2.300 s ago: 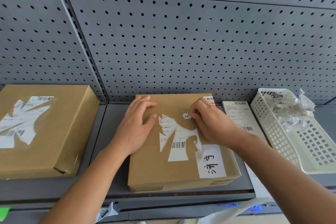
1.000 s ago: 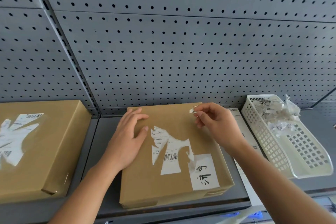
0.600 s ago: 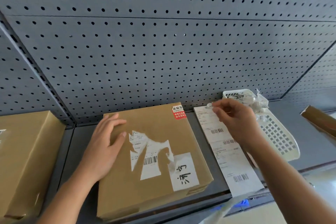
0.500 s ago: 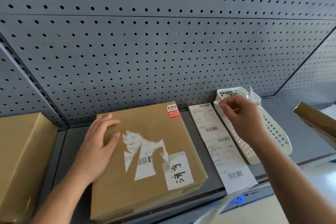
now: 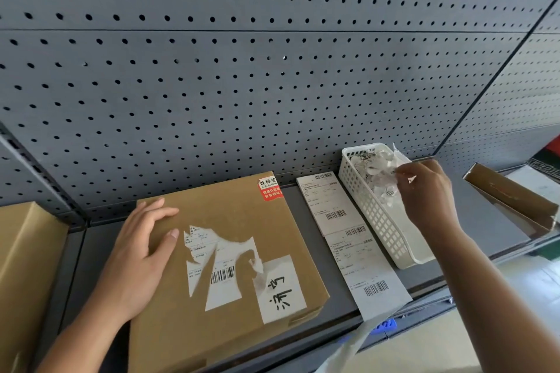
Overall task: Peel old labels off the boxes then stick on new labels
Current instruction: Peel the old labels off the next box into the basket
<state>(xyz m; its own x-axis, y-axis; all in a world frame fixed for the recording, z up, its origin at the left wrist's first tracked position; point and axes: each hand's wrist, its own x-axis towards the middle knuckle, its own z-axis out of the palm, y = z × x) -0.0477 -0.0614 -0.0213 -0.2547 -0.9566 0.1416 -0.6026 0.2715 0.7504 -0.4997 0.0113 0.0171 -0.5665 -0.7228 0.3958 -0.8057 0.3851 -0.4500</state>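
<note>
Head view: a brown cardboard box [image 5: 242, 221] lies flat on a grey shelf [image 5: 485, 221] in front of a pegboard wall [image 5: 272, 85]. The left hand [image 5: 142, 254] rests flat on the box's left side, fingers straight and slightly spread. A torn old label [image 5: 221, 269] clings to the box top. The right hand [image 5: 427, 194] hovers over a white basket [image 5: 385, 230] of label scraps [image 5: 375, 166], fingertips bunched; whether they pinch a scrap cannot be told. A strip of new labels [image 5: 348, 239] lies between box and basket.

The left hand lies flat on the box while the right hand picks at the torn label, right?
Not quite. In the head view the left hand lies flat on the box, but the right hand is at the white basket of scraps, away from the torn label.
</note>
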